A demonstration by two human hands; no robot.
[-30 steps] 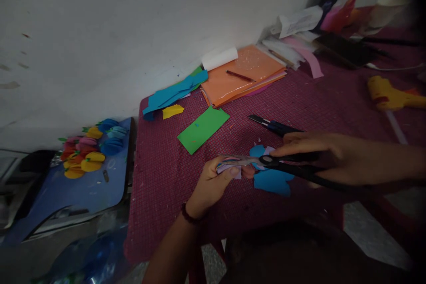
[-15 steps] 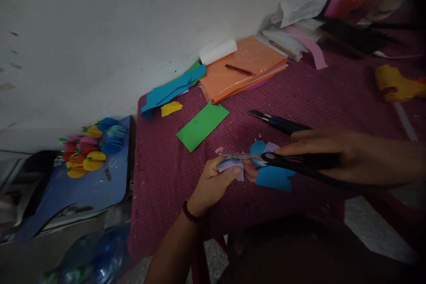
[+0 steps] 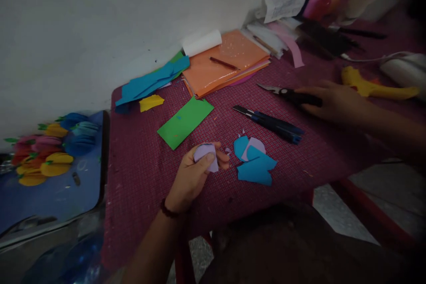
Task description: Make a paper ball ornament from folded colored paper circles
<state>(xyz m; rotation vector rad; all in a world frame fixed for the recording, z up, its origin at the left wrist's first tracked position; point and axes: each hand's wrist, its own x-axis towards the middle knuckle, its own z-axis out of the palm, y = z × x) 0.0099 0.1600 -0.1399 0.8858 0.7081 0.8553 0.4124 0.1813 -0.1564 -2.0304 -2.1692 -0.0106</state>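
Note:
My left hand [image 3: 195,171] pinches a small lilac paper piece [image 3: 205,156] between thumb and fingers above the table. To the right, my right hand [image 3: 329,102] is on the black handles of a pair of scissors [image 3: 284,93], fingers round them, the blades pointing left toward the orange folder. Between the hands lies a black and blue utility knife [image 3: 269,123] with its blade toward the left. Just right of my left hand are blue paper scraps [image 3: 256,171] and a lilac scrap [image 3: 255,145]. A green paper rectangle [image 3: 185,123] rests beyond the left hand.
Along the wall sit blue paper strips [image 3: 149,80], a yellow scrap [image 3: 151,103] and an orange folder [image 3: 229,64] with a pencil on it. At the right is a yellow glue gun [image 3: 366,86]. Colourful paper fruit shapes [image 3: 55,146] rest on a blue surface [image 3: 80,186] at left.
My right hand has carried the scissors away from the lilac paper, right and back, down near the table beyond the utility knife. My left hand still holds the lilac paper. The view has shifted.

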